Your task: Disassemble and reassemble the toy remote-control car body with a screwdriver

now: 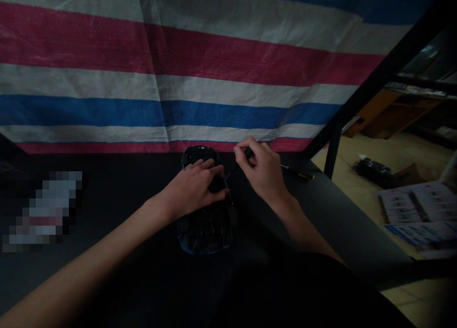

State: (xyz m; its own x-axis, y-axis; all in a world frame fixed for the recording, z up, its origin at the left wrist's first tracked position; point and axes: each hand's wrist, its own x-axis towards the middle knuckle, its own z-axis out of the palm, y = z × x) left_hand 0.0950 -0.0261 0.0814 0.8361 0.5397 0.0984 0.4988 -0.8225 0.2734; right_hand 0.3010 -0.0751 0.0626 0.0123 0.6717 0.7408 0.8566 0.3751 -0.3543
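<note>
The person's left hand (196, 184) lies over a long, rounded black object (207, 230) with blue edges on the dark, flat table (328, 218), fingers loosely bent; shadow hides whether it grips anything. The right hand (262, 168) curls around a slim black tool (249, 152) slanting toward the object. A yellow-and-black screwdriver (302, 174) lies just rightward.

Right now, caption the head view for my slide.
Left hand on a dark, blue-edged object, right hand holding a dark-handled tool at its edge, before a striped sheet.
</note>
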